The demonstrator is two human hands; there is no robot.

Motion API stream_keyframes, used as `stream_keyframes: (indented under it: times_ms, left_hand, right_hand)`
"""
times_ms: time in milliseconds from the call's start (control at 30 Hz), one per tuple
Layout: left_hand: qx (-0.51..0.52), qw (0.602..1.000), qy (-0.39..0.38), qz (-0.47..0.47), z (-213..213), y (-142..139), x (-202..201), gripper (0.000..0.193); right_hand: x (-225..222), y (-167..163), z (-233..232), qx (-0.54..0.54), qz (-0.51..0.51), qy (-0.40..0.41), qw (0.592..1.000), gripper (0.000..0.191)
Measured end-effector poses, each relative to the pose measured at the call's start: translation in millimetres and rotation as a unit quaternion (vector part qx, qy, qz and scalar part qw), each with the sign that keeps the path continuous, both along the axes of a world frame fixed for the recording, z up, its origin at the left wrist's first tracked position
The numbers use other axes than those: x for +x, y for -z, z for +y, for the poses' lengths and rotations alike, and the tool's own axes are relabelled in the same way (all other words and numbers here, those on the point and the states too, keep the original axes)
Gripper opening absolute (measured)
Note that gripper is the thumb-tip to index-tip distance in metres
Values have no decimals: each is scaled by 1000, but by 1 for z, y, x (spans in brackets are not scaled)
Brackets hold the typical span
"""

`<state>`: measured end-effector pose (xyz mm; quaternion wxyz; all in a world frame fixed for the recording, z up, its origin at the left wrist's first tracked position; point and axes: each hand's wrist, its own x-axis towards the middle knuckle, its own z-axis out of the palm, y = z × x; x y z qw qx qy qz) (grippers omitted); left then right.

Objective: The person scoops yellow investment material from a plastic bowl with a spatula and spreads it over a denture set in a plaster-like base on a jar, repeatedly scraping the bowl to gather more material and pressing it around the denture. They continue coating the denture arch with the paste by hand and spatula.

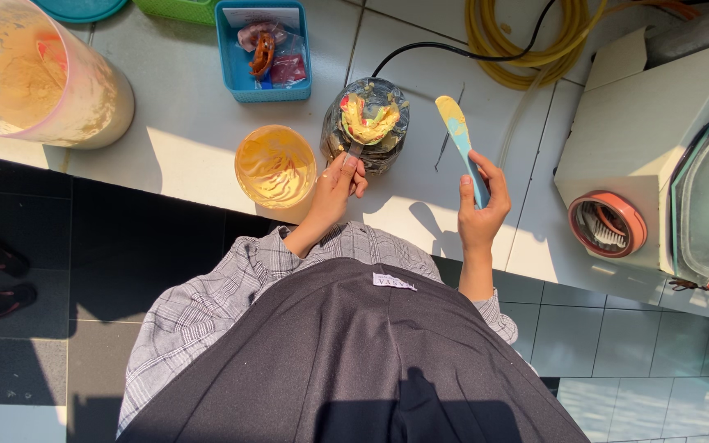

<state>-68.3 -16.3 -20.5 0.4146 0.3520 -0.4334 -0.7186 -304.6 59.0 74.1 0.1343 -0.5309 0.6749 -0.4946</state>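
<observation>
Yellow paste: fills the dental impression tray point(368, 119) resting on a dark mixing bowl point(364, 125); the bowl's inside is hidden.
Left hand point(336, 189): fingers pinched together on the tray's handle.
Right hand point(481, 205): closed around a blue spatula point(460, 139), blade up, paste on its tip.
Orange bowl point(275, 166): just left of the left hand, smeared yellow.
Packets: small red and clear bags in a blue basket point(263, 51); contents hard to make out.
Cut off: pink tub point(34, 74) top left, white machine point(658, 156) right.
Surface: white tiled counter point(182, 115), sunlit; dark floor tiles below.
</observation>
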Motion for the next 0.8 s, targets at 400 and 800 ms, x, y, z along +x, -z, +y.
stream_keyframes:
  times_ms: [400,800]
  left_hand:
    - [-7,1000,-1,-12,0,1,3,34]
    - [9,1000,0,-18,-5,11,2,35]
  right_hand:
    - [5,-1,-2,39,-33,14,999,32]
    - [16,52,0,27,-320,-99,942,17]
